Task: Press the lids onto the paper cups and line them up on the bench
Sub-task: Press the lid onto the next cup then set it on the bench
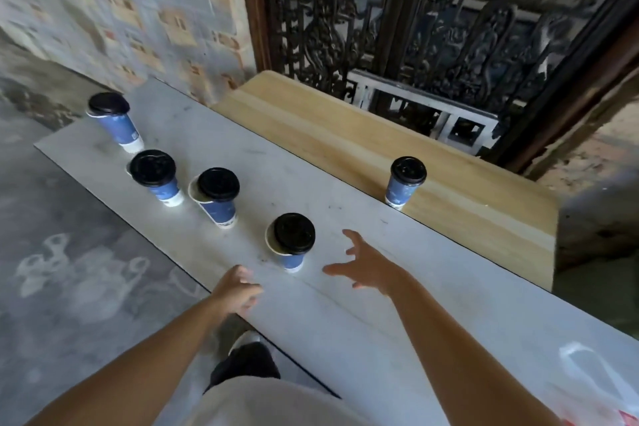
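Note:
Several blue paper cups with black lids stand on a grey bench [345,304]. The nearest cup [293,258] has its lid [294,232] lying loose and off-centre, so part of the rim shows at the left. The cup behind it [218,211] has a shifted lid as well. Two more lidded cups [162,188] [119,128] stand further left. One lidded cup [403,190] stands alone by the wooden board. My right hand [366,261] hovers with fingers spread just right of the nearest cup. Near the bench's front edge, my left hand [237,290] holds nothing, fingers loosely curled.
A light wooden board [380,145] lies along the far side of the bench, in front of a dark carved screen [432,21]. A thin plastic bag [594,387] lies on the bench at the lower right. The concrete floor [69,270] is to the left.

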`<state>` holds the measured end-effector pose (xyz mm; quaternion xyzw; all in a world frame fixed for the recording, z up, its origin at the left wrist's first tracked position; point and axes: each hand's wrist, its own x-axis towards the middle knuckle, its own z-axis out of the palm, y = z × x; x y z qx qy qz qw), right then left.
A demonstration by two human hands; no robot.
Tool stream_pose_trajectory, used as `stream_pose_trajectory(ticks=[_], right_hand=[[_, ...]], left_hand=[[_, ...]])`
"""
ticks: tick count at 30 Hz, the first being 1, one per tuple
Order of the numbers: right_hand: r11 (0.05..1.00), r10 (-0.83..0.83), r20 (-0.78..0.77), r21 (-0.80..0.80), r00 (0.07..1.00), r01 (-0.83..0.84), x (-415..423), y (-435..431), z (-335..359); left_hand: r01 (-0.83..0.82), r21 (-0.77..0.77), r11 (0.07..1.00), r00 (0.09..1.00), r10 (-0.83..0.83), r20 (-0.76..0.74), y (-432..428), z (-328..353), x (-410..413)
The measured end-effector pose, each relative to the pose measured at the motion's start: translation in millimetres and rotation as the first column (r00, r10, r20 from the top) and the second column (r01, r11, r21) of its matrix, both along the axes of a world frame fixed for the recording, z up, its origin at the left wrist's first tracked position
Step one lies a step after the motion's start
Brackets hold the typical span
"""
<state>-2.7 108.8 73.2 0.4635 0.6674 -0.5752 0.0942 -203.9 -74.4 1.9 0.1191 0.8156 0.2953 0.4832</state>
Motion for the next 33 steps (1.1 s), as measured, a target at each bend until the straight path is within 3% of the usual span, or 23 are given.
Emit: stream_pose_trajectory(ticks=[3,7,9,12,14,16,18,24,29,33], right_hand=[[0.993,0.011,-0.035,0.116,0.999,-0.007,-29.6,8.0,18.1],[0.953,-0.301,-0.094,-0.057,0.949,0.297,-74.1,1.3,23.2],[0.843,-0.518,-0.029,-0.183,0.855,0.505,-86.7,-8.4,14.3],[0.568,-0.781,0.074,-0.328,0.620,0.755,-88.8,-28.3,-2.5],[0.411,-0.875,0.091,-0.381,0.476,0.828,-88.7,-42.0,-9.3],[0.346,-0.905,0.089,-0.411,0.415,0.843,-92.8,-53.5,-12.9],[0.320,-0.914,0.094,-0.433,0.395,0.843,-101.5,-65.1,-15.4],[0.371,-0.914,0.003,-0.392,0.405,0.842,-132.2,-68.4,-20.8],[0.319,-0.946,-0.092,-0.413,0.309,0.853,-140.7,-75.5,-17.7],[0.330,-0.944,-0.168,-0.408,0.285,0.852,-139.4,-77.0,-14.2]], left_hand=[[-0.073,0.130,0.989,0.991,0.057,0.124,28.5,6.1,-28.6],[-0.159,0.183,0.970,0.957,0.106,0.271,64.5,12.2,-58.8],[-0.194,0.200,0.960,0.923,0.110,0.368,76.9,19.8,-68.1],[-0.151,0.187,0.971,0.896,0.055,0.440,82.5,22.1,-74.7],[-0.108,0.166,0.980,0.896,0.024,0.444,84.0,23.8,-80.0],[-0.050,0.156,0.986,0.898,-0.024,0.440,90.5,26.8,-84.8],[0.043,0.145,0.989,0.907,-0.099,0.409,97.5,31.5,-88.9],[0.221,0.215,0.951,0.843,-0.297,0.448,113.6,45.0,-89.1],[0.327,0.289,0.900,0.794,-0.427,0.433,113.3,40.7,-98.7],[0.390,0.371,0.843,0.766,-0.520,0.377,113.1,42.3,-99.0]])
